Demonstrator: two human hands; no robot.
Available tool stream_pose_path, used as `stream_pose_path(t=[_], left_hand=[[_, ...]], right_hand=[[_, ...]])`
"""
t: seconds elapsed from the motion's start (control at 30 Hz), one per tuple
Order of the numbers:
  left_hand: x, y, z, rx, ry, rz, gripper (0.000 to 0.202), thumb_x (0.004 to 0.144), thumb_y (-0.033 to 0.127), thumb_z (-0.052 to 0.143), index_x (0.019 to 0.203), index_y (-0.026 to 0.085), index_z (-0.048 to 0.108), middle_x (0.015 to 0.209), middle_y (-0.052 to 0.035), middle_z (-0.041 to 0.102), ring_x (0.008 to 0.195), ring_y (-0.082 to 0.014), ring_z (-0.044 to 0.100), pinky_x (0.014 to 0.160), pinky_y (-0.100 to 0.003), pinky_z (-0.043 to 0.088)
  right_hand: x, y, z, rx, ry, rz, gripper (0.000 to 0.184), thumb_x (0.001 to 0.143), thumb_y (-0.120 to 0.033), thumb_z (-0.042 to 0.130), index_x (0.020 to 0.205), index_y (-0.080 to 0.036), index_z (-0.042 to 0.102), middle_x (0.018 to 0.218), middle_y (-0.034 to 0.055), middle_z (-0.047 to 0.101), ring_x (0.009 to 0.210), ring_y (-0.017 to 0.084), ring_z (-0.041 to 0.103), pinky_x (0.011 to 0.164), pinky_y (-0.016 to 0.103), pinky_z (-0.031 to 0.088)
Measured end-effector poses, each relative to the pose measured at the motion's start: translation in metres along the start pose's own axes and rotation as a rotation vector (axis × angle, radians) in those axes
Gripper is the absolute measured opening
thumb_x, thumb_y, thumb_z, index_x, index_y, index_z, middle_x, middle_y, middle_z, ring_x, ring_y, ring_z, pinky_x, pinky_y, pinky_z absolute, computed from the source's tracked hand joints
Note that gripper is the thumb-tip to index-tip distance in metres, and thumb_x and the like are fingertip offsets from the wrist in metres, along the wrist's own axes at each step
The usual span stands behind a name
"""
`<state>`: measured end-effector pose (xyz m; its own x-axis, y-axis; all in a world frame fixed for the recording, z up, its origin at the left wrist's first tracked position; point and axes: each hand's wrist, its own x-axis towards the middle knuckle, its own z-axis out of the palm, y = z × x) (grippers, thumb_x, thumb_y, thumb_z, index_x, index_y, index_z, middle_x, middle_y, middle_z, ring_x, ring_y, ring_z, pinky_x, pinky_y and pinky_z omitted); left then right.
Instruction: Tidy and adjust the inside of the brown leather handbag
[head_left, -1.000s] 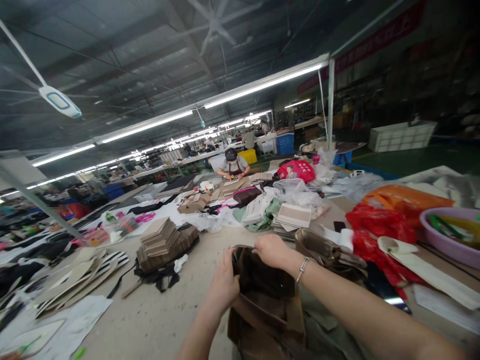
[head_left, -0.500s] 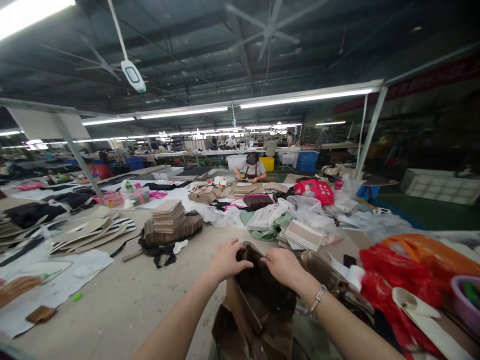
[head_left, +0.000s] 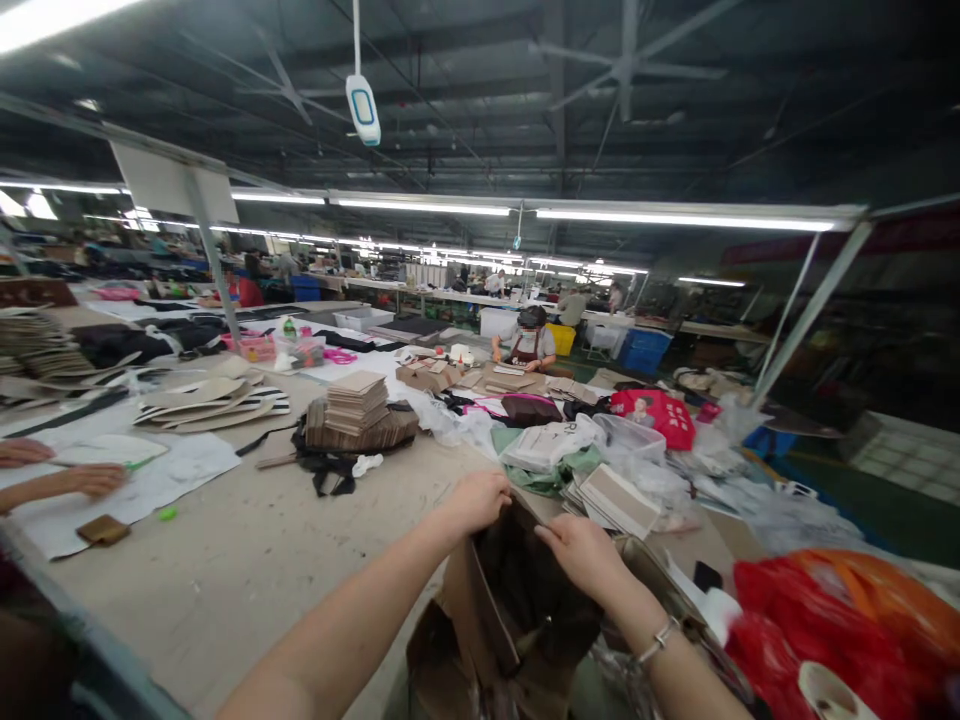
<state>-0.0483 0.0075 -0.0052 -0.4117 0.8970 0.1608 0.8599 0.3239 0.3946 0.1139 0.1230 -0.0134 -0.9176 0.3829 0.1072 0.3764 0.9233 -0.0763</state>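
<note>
A dark brown bag (head_left: pixel 536 610) gapes open at the bottom middle of the head view, its dark inside facing me. My left hand (head_left: pixel 480 500) is closed on the far left part of its top edge. Across the opening, my right hand (head_left: pixel 585 555) pinches the right side of the same edge between thumb and fingers. The bag's lower part runs out of the picture. Beside my right hand lies another brown piece (head_left: pixel 645 565), partly hidden by my forearm.
Stacked brown pieces (head_left: pixel 356 410) stand on the table (head_left: pixel 300 540). Light panels (head_left: pixel 619 500) lie beyond my hands. Red plastic bags (head_left: pixel 795 620) crowd the right. At left, another person's hands (head_left: pixel 90 480) rest on white sheets. A person (head_left: pixel 529 345) sits across the table.
My view has turned left, so the table's things sit further right. My left hand's thumb and fingers were apart at the bag's opening; now they are closed on its edge.
</note>
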Motion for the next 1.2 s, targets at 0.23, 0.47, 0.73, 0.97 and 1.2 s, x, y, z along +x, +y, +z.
stream_pose_path(t=[0.23, 0.47, 0.73, 0.97, 1.2], left_hand=[[0.001, 0.000, 0.007, 0.055, 0.076, -0.035, 0.017, 0.079, 0.028, 0.048, 0.081, 0.020, 0.063, 0.088, -0.0074, 0.064, 0.083, -0.0208, 0.059, 0.075, -0.030, 0.043], [0.001, 0.003, 0.011, 0.054, 0.098, -0.065, 0.023, 0.081, 0.030, 0.045, 0.085, 0.016, 0.064, 0.089, -0.0116, 0.064, 0.083, -0.0238, 0.059, 0.075, -0.033, 0.043], [-0.001, 0.007, 0.012, 0.068, 0.112, -0.077, 0.026, 0.082, 0.029, 0.043, 0.090, 0.015, 0.063, 0.093, -0.0124, 0.064, 0.085, -0.0239, 0.059, 0.075, -0.034, 0.044], [-0.001, 0.009, 0.010, 0.104, 0.108, -0.082, 0.026, 0.081, 0.031, 0.043, 0.089, 0.015, 0.062, 0.091, -0.0118, 0.065, 0.084, -0.0235, 0.061, 0.072, -0.034, 0.046], [-0.001, 0.007, 0.012, 0.114, 0.129, -0.079, 0.027, 0.082, 0.034, 0.041, 0.086, 0.016, 0.062, 0.090, -0.0103, 0.065, 0.082, -0.0232, 0.060, 0.071, -0.034, 0.046]], right_hand=[[0.005, 0.004, 0.004, 0.036, 0.010, -0.050, 0.038, 0.090, -0.039, 0.038, 0.066, -0.021, 0.063, 0.073, 0.0035, 0.066, 0.072, 0.018, 0.060, 0.063, 0.027, 0.038], [0.003, 0.010, 0.001, 0.138, 0.001, -0.088, 0.036, 0.084, -0.044, 0.046, 0.063, -0.020, 0.064, 0.063, 0.0015, 0.063, 0.062, 0.017, 0.056, 0.056, 0.025, 0.034], [0.015, 0.004, -0.006, 0.347, -0.017, -0.084, 0.040, 0.076, -0.053, 0.052, 0.094, -0.021, 0.068, 0.064, 0.0002, 0.063, 0.061, 0.017, 0.055, 0.054, 0.024, 0.036], [0.041, -0.004, 0.001, 0.137, -0.049, -0.083, 0.043, 0.082, -0.054, 0.044, 0.072, -0.020, 0.069, 0.070, 0.0053, 0.068, 0.064, 0.018, 0.059, 0.055, 0.024, 0.035], [0.047, -0.007, 0.001, -0.047, -0.045, -0.079, 0.045, 0.088, -0.048, 0.037, 0.073, -0.020, 0.068, 0.076, 0.0077, 0.069, 0.073, 0.020, 0.062, 0.060, 0.026, 0.037]])
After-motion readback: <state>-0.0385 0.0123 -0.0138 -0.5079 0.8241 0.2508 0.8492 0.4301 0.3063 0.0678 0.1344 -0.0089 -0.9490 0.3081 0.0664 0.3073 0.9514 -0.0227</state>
